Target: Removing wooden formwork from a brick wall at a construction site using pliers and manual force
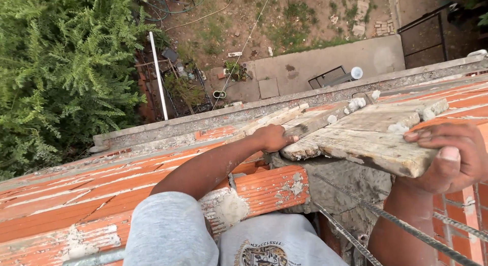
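I look down from the top of a high brick wall. A weathered wooden board point(366, 136), crusted with dried mortar, lies across the wall top over a gap. My right hand point(450, 157) grips its near right end, thumb on top. My left hand point(273, 138) presses against the board's left edge, next to a thinner wooden strip point(284, 117). Below the board sits rough grey concrete point(356, 182) with steel rebar point(406, 225) running diagonally.
Orange hollow bricks point(101, 190) with mortar smears form the wall top. A grey concrete ledge point(203, 121) runs along the outer edge. Far below are a yard, a concrete slab point(325, 60), a white pipe point(158, 75) and a large green tree point(61, 73).
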